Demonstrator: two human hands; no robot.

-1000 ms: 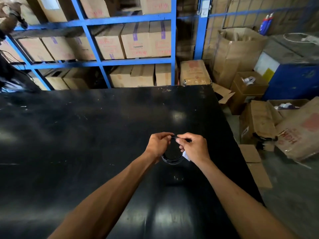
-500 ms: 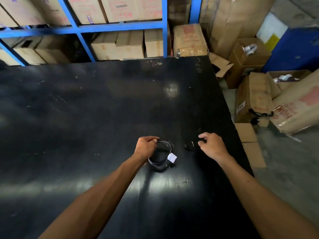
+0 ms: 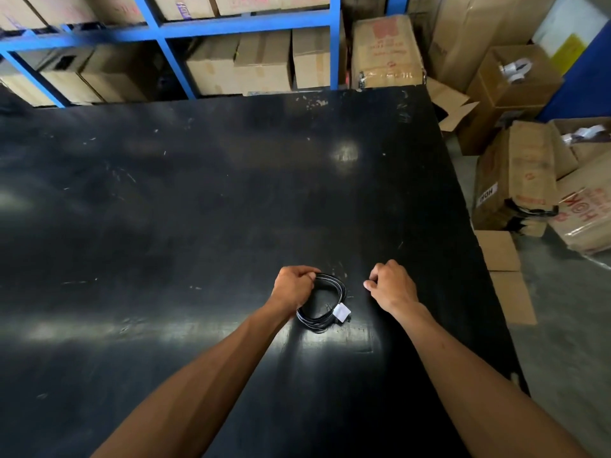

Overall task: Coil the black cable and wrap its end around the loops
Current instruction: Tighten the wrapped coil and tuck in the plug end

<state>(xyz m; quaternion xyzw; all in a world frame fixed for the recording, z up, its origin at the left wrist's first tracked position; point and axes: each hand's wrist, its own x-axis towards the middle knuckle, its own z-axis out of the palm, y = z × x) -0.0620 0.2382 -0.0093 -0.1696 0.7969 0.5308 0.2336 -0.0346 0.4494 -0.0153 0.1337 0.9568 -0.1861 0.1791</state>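
The black cable (image 3: 339,290) lies coiled in several loops on the black table (image 3: 198,193), near its front right. A white tag (image 3: 341,313) sits on the loops' lower right side. My left hand (image 3: 294,285) is closed on the upper left part of the loops and holds them down on the table. My right hand (image 3: 391,285) is a short way to the right of the coil, with its fingers curled shut and thumb and forefinger pinched. The cable's free end is hidden in that hand and blends with the dark table.
The table's right edge (image 3: 476,246) runs close to my right hand. Beyond it, cardboard boxes (image 3: 515,180) and flat cardboard pieces (image 3: 502,259) cover the floor. A blue shelf rack (image 3: 172,57) full of boxes stands behind the table's far edge.
The coil came down from between both hands onto the table. My right hand let go of the loops, reached right to a dark piece of cable, and has closed there. The camera tilted down.
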